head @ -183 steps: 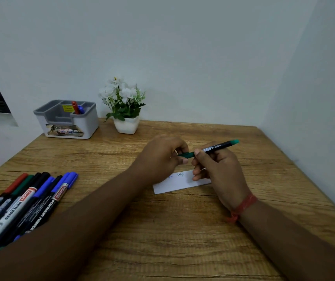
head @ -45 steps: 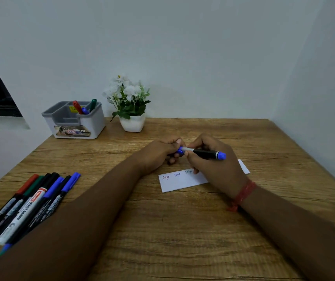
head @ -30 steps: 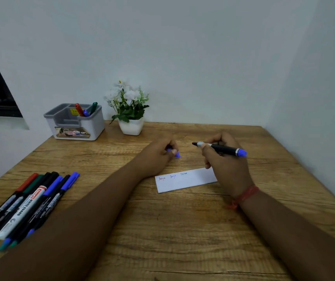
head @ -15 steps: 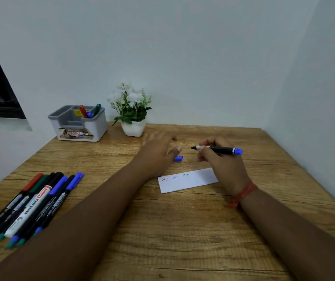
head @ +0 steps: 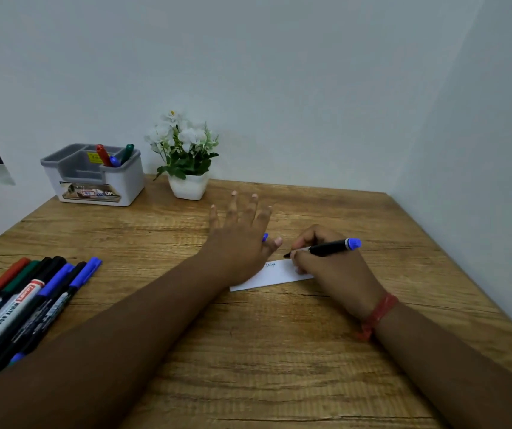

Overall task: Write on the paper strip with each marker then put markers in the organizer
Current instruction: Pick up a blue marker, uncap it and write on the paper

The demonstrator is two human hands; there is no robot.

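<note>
While the organizer [head: 93,178] holds three markers, the right hand [head: 326,267] grips a blue marker [head: 326,248], left hand [head: 242,236] spread.

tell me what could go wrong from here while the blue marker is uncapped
The loose blue cap lies on the wooden table half hidden behind the flat left hand; a nudge could roll it away. The narrow white paper strip might slide if that hand lifts. The right hand gripping the black blue-ended marker could smudge fresh writing.
</note>
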